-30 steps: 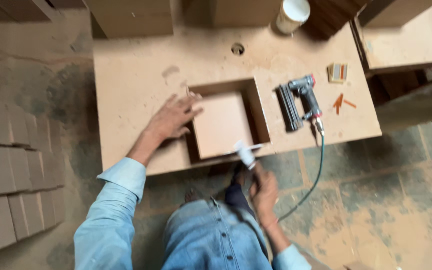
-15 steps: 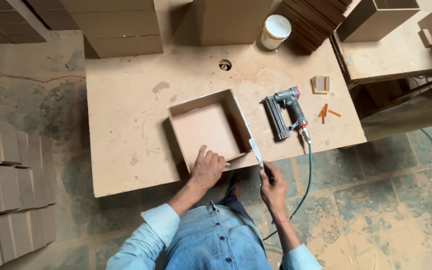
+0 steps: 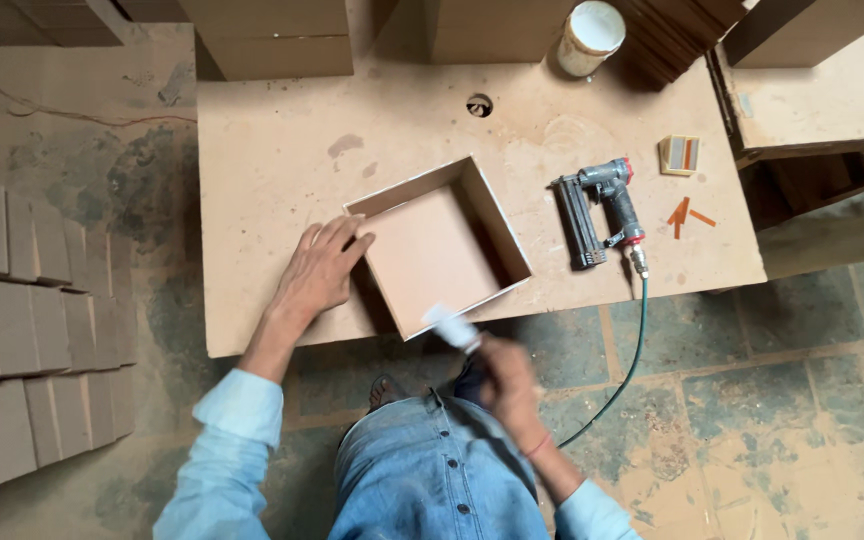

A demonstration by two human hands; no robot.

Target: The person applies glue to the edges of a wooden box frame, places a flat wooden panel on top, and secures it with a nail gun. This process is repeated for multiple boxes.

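Fibreboard box (image 3: 439, 250), square and open-topped, lies on the table (image 3: 272, 140) near its front edge, walls thin and pale along the cut rims.

Head view: the left hand (image 3: 320, 272) rests flat on the table with fingers spread, fingertips touching the box's left wall and steadying it. The right hand (image 3: 508, 372) is closed around a small white tool (image 3: 451, 327), blurred, its tip at the box's front corner; whether it is a brush or a scraper cannot be told. The step in hand appears to be working that front corner or rim. The next move likely calls for firm holding of the box while the tool runs along the edge.

Materials: the table is dusty, matt, tan board with a round hole (image 3: 479, 104). A grey nailer (image 3: 598, 208) with a green hose (image 3: 624, 370) lies right of the box, apart from it. Stacked boards (image 3: 27, 320) sit at left on a worn floor. A white tub (image 3: 590, 36) stands at the far edge.
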